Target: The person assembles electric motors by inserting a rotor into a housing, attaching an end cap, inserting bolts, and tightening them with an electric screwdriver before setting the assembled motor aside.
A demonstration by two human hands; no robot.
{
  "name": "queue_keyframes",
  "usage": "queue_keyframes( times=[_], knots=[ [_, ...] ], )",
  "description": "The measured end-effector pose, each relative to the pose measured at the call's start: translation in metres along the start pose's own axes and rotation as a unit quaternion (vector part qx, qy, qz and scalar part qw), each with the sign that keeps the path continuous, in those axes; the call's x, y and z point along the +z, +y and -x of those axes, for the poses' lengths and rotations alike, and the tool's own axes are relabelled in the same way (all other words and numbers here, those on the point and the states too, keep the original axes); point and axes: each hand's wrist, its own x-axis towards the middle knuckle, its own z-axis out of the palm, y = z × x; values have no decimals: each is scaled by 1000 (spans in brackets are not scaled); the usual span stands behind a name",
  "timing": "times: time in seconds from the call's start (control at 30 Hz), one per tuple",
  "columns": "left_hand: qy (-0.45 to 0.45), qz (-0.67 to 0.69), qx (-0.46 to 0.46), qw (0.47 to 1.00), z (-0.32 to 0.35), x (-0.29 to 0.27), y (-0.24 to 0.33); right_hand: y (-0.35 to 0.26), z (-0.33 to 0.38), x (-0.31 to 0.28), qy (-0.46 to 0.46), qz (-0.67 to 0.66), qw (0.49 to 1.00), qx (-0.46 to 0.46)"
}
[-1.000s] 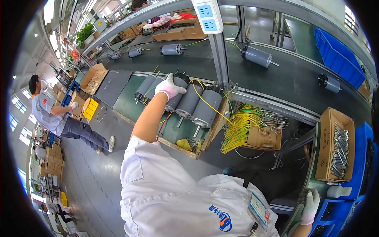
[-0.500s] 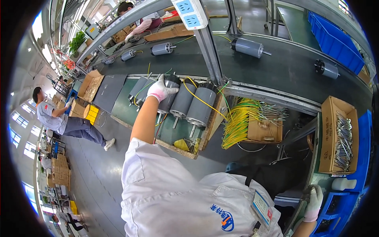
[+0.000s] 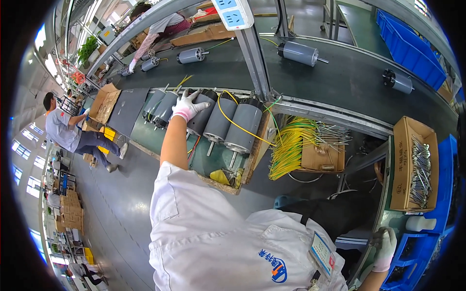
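The gloved left hand [image 3: 187,106] is resting, fingers spread, on a smooth grey cylindrical motor [image 3: 200,116] lying in a row with two more motors [image 3: 233,123] on a wooden tray [image 3: 252,153]. A yellow wire [image 3: 233,119] is looping across them. Bundled yellow-green wires [image 3: 291,143] are lying just beside. The gloved right hand [image 3: 384,247] is hanging low near a cardboard box [image 3: 400,165] of metal parts; its fingers look loosely curled, though I cannot tell whether they are gripping anything

1. The left arm is stretched forward, bare below a white sleeve; the gloved left hand [image 3: 188,107] is spread, fingers open.
2. The gloved right hand [image 3: 384,248] is held low, fingers curled.
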Motion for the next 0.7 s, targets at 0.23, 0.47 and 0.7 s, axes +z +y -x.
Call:
queue_keyframes(
  times=[0.23, 0.47, 0.7],
  knots=[
    [80, 120, 9, 990, -7, 17, -23, 9, 1, -10, 39, -5, 999, 13],
    [91, -57, -35, 994, 33, 9, -36, 4, 1, -5, 41, 8, 999, 30],
    [129, -124, -97, 979, 16, 9, -55, -4, -12, 4, 8, 22, 1000, 5]
  ],
)
